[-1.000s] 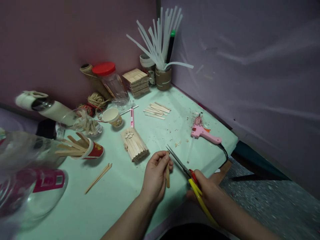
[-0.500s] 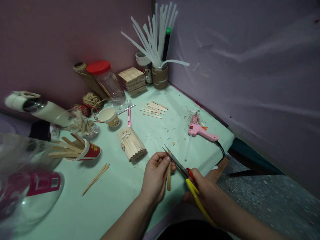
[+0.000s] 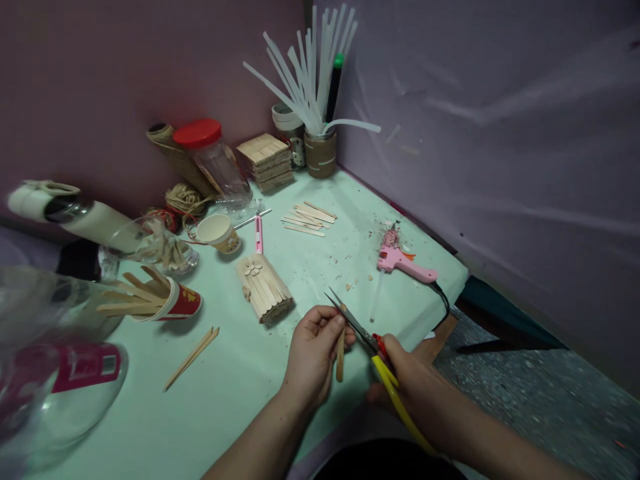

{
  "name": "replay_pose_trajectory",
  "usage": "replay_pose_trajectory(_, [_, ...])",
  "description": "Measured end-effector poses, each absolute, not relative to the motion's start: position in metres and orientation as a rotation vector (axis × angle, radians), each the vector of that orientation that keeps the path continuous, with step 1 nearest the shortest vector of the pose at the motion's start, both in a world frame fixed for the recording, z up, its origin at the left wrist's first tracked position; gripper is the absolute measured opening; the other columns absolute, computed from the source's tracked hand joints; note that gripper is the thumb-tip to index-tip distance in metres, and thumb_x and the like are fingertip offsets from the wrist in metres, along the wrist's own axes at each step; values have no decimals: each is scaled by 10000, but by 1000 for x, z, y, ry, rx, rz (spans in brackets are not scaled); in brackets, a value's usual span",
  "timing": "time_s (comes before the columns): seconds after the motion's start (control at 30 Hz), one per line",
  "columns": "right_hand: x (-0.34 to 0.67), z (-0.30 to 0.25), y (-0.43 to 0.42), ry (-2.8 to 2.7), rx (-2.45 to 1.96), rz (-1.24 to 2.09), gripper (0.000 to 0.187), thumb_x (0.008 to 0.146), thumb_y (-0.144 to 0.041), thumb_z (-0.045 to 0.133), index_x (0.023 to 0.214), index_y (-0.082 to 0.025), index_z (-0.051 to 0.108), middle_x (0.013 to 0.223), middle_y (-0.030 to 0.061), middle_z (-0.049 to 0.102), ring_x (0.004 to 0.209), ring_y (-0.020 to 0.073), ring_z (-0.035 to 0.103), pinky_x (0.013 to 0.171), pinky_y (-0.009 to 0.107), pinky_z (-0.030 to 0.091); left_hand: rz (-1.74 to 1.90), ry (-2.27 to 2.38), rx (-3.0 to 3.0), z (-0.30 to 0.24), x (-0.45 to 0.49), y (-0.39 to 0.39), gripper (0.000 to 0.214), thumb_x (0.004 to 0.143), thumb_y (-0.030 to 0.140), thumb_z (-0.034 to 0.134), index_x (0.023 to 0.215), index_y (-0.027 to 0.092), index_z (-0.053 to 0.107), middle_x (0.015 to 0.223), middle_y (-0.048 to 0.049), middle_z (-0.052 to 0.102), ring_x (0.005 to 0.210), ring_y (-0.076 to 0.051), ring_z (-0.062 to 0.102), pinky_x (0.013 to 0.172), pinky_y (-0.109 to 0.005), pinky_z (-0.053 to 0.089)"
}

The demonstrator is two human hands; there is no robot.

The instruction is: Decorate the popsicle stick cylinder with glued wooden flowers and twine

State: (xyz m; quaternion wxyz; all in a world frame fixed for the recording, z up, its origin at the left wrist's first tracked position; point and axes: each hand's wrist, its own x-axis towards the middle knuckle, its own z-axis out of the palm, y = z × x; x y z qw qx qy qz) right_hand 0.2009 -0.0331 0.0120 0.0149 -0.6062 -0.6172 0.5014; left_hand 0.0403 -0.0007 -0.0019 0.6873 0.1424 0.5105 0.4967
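Between thumb and fingers, my left hand point(image 3: 316, 347) pinches a wooden popsicle stick point(image 3: 340, 360), whose lower end hangs below the grip. My right hand point(image 3: 407, 373) is closed around the handles of a pair of scissors point(image 3: 357, 325), one red and one yellow. The slightly parted blades lie across the stick's upper end, just above my left fingertips. Small wood chips point(image 3: 349, 287) lie on the table beyond the blades. Left of my left hand is a small box-like piece covered in sticks point(image 3: 266, 288), with a wooden flower on top.
On the green tabletop point(image 3: 240, 413) a pink glue gun point(image 3: 407, 263) lies at right, its cord over the edge. Thin sticks point(image 3: 310, 219), a pink cutter point(image 3: 259, 235), paper cups point(image 3: 183, 302) and a jar of glue sticks point(image 3: 320, 155) stand or lie farther back.
My left hand and the stick have shifted very slightly to the right. The scissors stay at the stick's upper end, almost unmoved.
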Motion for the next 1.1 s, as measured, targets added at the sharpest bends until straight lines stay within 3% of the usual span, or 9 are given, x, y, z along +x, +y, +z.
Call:
replay_pose_trajectory(0.57, [199, 10, -30, -1726, -1854, 1711, 161, 796, -334, 577, 802, -240, 447, 770, 15, 610, 719, 198, 549, 658, 297, 368, 1002, 1177, 352, -3, 35, 2, 470, 478, 394, 921, 701, 125, 607, 562, -5, 663, 503, -92, 616, 523, -178, 485])
replay_pose_trajectory(1.1, [203, -13, -40, -1533, -1817, 1755, 261, 812, -433, 574, 728, -229, 434, 689, -13, 533, 658, 166, 476, 604, 292, 349, 891, 1219, 317, -11, 38, 4, 475, 452, 386, 935, 709, 123, 635, 572, 12, 645, 509, -71, 618, 534, -152, 526])
